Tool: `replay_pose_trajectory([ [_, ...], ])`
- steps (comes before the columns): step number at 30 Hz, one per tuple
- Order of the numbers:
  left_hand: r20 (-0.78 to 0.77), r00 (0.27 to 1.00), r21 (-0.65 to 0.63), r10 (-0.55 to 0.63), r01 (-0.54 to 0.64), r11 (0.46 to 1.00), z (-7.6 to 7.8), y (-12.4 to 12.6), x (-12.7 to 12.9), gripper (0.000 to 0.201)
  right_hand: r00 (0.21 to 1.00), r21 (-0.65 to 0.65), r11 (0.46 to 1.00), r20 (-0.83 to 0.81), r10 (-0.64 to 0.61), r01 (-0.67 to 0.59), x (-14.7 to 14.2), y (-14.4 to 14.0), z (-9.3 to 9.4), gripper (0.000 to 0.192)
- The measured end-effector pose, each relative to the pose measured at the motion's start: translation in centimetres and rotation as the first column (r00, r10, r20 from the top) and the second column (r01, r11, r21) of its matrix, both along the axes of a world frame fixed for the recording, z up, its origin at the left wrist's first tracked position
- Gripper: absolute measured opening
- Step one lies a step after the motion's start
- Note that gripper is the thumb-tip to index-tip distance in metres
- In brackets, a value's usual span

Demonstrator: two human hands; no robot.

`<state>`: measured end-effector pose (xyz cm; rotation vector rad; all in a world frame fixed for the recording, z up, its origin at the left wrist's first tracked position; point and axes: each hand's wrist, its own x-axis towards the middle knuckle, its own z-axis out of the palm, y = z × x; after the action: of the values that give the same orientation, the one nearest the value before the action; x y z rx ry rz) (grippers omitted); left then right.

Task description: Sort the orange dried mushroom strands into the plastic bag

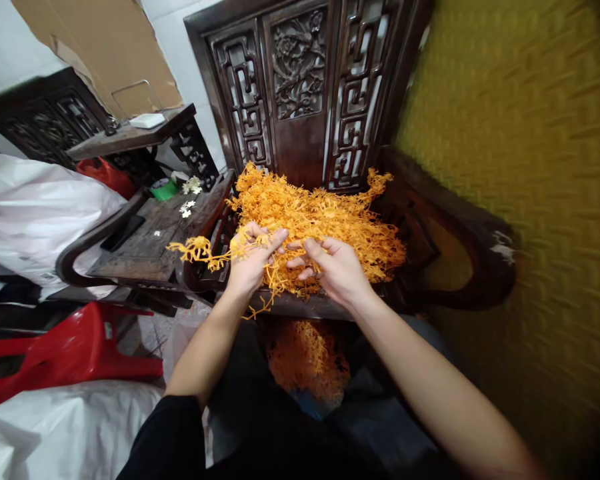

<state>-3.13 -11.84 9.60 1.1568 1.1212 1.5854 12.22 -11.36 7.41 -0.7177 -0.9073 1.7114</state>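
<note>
A big heap of orange, thin, branching plastic-looking strands (325, 213) lies on the seat of a dark carved wooden chair. Just in front of the heap, my left hand (250, 261) is closed on an orange branched strand (197, 250), whose tufted end sticks out to the left. More thin twigs hang below its fingers. My right hand (339, 272) is a short way to the right, thumb and forefinger pinched together over the heap's front edge. What lies in that pinch, if anything, is too small to tell. The two hands' fingertips nearly meet.
The chair's carved backrest (300, 100) rises behind the heap. Leftward, a second wooden seat (145, 247) bears green tape (164, 189) and small pale pieces. A red plastic stool (80, 347) and white sacks (40, 213) stand left. More orange strands (307, 353) lie below.
</note>
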Motion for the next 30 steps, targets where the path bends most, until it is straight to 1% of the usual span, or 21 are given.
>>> replay_pose_trajectory([
  [5,-0.008,1.0,-0.034,0.017,-0.017,0.999,-0.4,0.4,-0.1,0.054,0.999,0.027,0.999,-0.017,-0.045,0.046,-0.1,0.1,-0.5,0.041],
  [8,-0.041,0.999,0.001,0.033,-0.033,0.999,-0.8,0.4,-0.2,0.051,1.0,0.053,0.998,-0.016,-0.022,0.023,-0.1,0.1,-0.7,0.041],
  [10,-0.065,0.997,0.023,0.037,-0.036,0.999,-0.9,0.4,0.0,0.049,1.0,0.053,0.999,-0.013,-0.008,0.009,-0.2,0.2,-0.7,0.045],
  [11,-0.07,0.997,0.026,0.04,-0.039,0.999,-0.9,0.4,0.0,0.048,1.0,0.051,0.999,-0.008,-0.009,0.009,-0.2,0.2,-0.7,0.048],
  [13,-0.059,0.998,0.02,0.037,-0.036,0.999,-1.0,0.3,0.3,0.047,0.999,0.057,0.998,0.019,-0.029,0.028,-0.3,0.2,-0.7,0.046],
  [15,-0.029,1.0,0.012,0.01,-0.009,1.0,-1.0,0.2,0.5,0.043,0.997,0.082,0.996,0.057,-0.051,0.047,-0.5,0.2,-0.8,0.043],
  [17,0.01,0.999,0.004,-0.054,0.054,0.999,-0.9,0.1,0.6,0.04,0.996,0.112,0.993,0.077,-0.051,0.042,-0.6,0.1,-0.9,0.043],
  [19,0.051,0.993,0.005,-0.109,0.109,0.994,-0.9,0.1,0.7,0.041,0.996,0.132,0.991,0.085,-0.038,0.026,-0.8,0.0,-1.0,0.042],
  [20,0.071,0.99,0.006,-0.119,0.119,0.993,-0.8,0.1,0.7,0.042,0.995,0.135,0.99,0.087,-0.042,0.03,-0.9,0.0,-1.1,0.041],
  [25,0.162,0.986,-0.003,-0.038,0.039,0.999,-0.9,-0.1,1.6,0.046,0.986,0.113,0.987,0.103,-0.128,0.116,-1.0,-0.2,-0.9,0.03],
  [27,0.174,0.985,-0.001,-0.007,0.008,1.0,-1.0,-0.1,1.9,0.047,0.982,0.093,0.987,0.121,-0.143,0.133,-1.1,-0.3,-0.9,0.023],
  [29,0.158,0.986,0.03,0.053,-0.059,0.998,-0.9,0.3,1.6,0.047,0.98,0.082,0.988,0.145,-0.139,0.129,-1.0,-0.3,-0.9,0.017],
  [30,0.154,0.982,0.059,0.112,-0.122,0.991,-0.7,0.6,1.1,0.047,0.977,0.084,0.989,0.162,-0.138,0.125,-0.9,-0.3,-1.0,0.014],
])
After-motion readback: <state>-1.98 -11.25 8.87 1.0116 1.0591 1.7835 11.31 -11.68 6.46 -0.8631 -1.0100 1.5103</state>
